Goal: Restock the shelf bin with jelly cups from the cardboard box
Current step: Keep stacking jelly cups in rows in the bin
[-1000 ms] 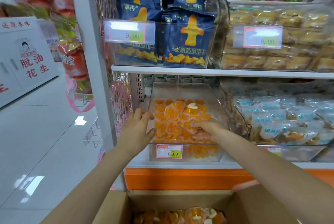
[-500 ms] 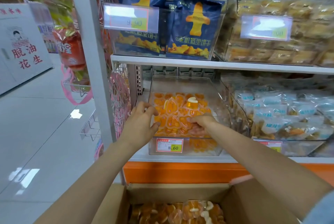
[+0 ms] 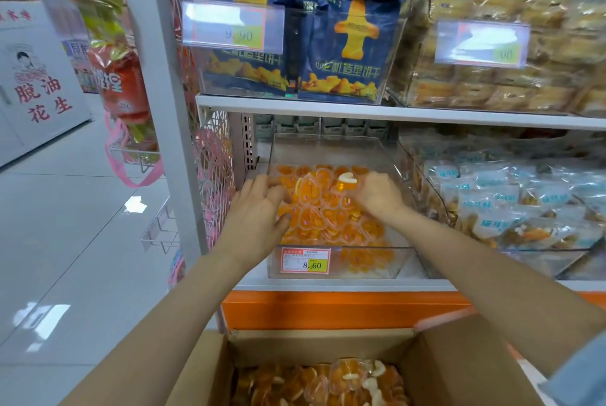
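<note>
Your left hand (image 3: 259, 208) rests at the 9 o'clock side of the clear plastic shelf bin (image 3: 337, 149), with its fingers spread and relaxed on the small orange jelly cups (image 3: 328, 222) heaped inside. Your right hand (image 3: 380, 199) sits at the bin's 2 o'clock, knuckles up and fingers bent down among the cups just beside a white-topped cup (image 3: 347, 178); you cannot tell whether they pinch anything. A red-and-yellow price tag (image 3: 305, 260) hangs on the bin's front. At 6 o'clock of your view, the open brown cardboard box (image 3: 459, 359) holds more jelly cups.
</note>
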Demonstrator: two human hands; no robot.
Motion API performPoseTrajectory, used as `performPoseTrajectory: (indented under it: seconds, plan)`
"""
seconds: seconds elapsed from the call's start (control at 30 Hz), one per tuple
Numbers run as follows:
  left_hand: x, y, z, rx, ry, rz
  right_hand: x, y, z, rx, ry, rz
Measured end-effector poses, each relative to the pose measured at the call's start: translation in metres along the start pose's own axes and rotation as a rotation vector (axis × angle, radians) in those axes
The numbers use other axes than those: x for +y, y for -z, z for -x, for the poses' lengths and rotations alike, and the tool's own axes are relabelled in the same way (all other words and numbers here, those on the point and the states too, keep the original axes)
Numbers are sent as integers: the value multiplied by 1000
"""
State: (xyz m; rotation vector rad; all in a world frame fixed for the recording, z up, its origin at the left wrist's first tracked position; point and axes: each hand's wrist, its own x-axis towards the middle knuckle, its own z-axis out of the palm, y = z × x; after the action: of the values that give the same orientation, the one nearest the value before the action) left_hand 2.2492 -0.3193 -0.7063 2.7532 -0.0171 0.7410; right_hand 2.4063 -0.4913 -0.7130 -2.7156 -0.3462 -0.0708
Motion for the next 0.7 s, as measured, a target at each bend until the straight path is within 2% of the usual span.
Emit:
performPoseTrajectory:
  seconds: [0.07,0.2,0.27,0.33,0.43,0.47,0.53,0.6,0.7]
  plan:
    - [2,1,-1,6,-66,61,3,11,-18,115,155,26]
    - [7,-1,-2,-42,-105,185,7,7,-47,-159,284,173]
    - [10,-4,-5,-76,-86,243,9,-2,-52,-187,302,176]
    - [14,-7,-7,-103,-66,282,11,-5,-55,-110,293,110]
    - [18,-10,-9,-109,-28,357,4,17,-46,-61,245,76]
    - [21,-11,-9,-107,-6,381,2,28,-40,-82,214,-3]
    - [26,-12,-9,-105,61,424,-3,46,-22,-241,137,-315]
    - [35,-14,-11,-104,134,455,-6,60,-1,-501,31,-576]
    - [50,-17,-11,-144,212,551,-7,70,26,-729,-14,-578]
